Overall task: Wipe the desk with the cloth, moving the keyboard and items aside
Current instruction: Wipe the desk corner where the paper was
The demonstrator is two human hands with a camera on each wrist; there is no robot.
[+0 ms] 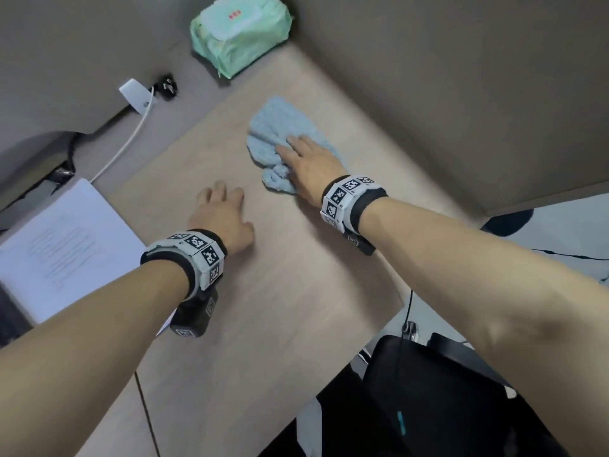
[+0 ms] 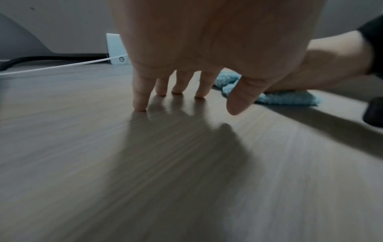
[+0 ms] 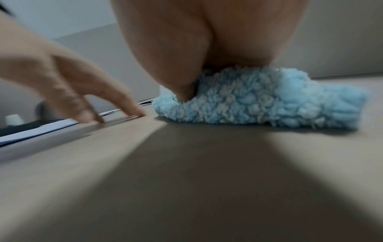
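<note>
The right wrist view is smeared with blur, and in it the right hand's fingers are hidden behind the palm, so only the heel of the hand and the thumb pressing into the cloth (image 3: 259, 101) can be made out. No keyboard can be made out in any view. From the head camera, the right hand (image 1: 308, 166) lies flat on the pale blue fluffy cloth (image 1: 280, 133), fingers extended and pressing it onto the wooden desk (image 1: 280, 308), not curled round it; the cloth is bunched beneath and to the left of the palm and spreads out beyond the fingertips toward the far side. The left hand (image 1: 224, 214) is just to the near left of the cloth, apart from it, holding nothing, its straightened fingertips (image 2: 139, 104) touching the bare desk with the palm raised. A green wipes pack (image 1: 240, 34) sits at the far edge, a white charger (image 1: 136, 95) and its cable to the far left, and printed papers (image 1: 62, 245) at the left, partly cut off.
</note>
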